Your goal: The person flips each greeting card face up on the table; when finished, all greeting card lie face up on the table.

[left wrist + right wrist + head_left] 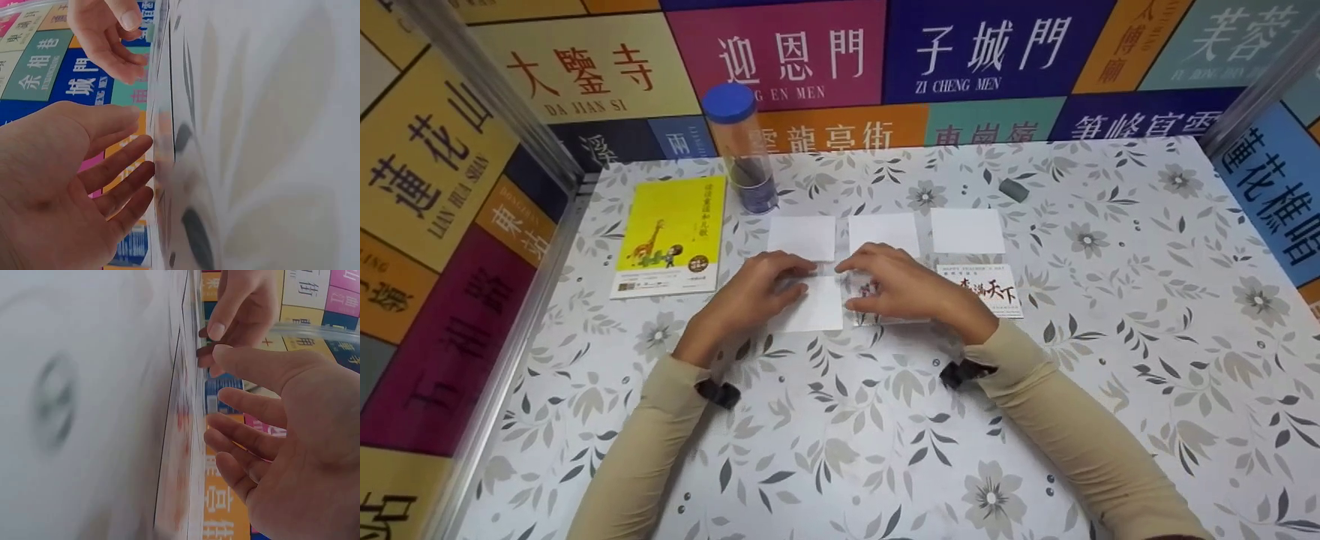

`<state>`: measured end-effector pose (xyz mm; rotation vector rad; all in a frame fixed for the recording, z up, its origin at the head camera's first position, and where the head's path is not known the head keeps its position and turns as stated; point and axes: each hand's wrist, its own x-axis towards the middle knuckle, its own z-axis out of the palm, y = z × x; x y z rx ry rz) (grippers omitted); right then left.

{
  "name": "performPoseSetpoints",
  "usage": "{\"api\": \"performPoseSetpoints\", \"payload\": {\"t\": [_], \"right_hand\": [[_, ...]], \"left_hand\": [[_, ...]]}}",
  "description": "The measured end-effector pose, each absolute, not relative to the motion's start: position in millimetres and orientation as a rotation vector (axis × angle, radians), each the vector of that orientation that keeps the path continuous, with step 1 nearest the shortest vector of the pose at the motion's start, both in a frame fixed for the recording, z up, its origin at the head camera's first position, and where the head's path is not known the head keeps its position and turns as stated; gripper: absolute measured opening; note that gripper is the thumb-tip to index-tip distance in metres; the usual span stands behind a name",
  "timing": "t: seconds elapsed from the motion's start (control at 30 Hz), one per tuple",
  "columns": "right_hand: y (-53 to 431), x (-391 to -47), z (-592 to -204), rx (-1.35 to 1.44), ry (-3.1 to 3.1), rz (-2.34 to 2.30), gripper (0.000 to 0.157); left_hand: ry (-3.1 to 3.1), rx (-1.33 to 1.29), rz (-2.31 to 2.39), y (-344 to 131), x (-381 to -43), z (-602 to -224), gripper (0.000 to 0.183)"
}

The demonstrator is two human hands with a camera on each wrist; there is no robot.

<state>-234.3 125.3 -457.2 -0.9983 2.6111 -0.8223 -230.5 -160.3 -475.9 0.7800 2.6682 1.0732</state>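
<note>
My left hand reaches over the left side of a plain white card in the near row, its fingers loosely bent. Across from it, my right hand covers much of a printed card, thumb and fingers apart. Both sets of fingertips are close to the table, and I cannot tell if they touch the cards. Neither palm holds anything in the left wrist or right wrist view. A second printed card with large characters lies partly behind the right wrist. Behind the hands, three white cards form the far row.
A yellow book lies at the left. Near it stands a clear tube with a blue lid and dark contents. A small dark green block sits at the back right. Panels with large characters border the flower-patterned tabletop.
</note>
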Motion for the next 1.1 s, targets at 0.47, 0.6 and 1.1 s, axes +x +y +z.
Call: {"api": "performPoseSetpoints", "payload": {"t": [0.47, 0.6, 1.1], "right_hand": [[82, -235, -454, -0.897, 2.596, -0.631, 0.083], [82, -234, -458, -0.885, 2.593, -0.687, 0.085], [71, -229, -465, -1.043, 2.640, -1.009, 0.061]], "left_hand": [[2.602, 0.592, 0.781, -186, -226, -454, 0.071], [2.627, 0.556, 0.774, -186, -225, -453, 0.072], [2.573, 0.608, 1.334, -191, -231, -448, 0.044]]}}
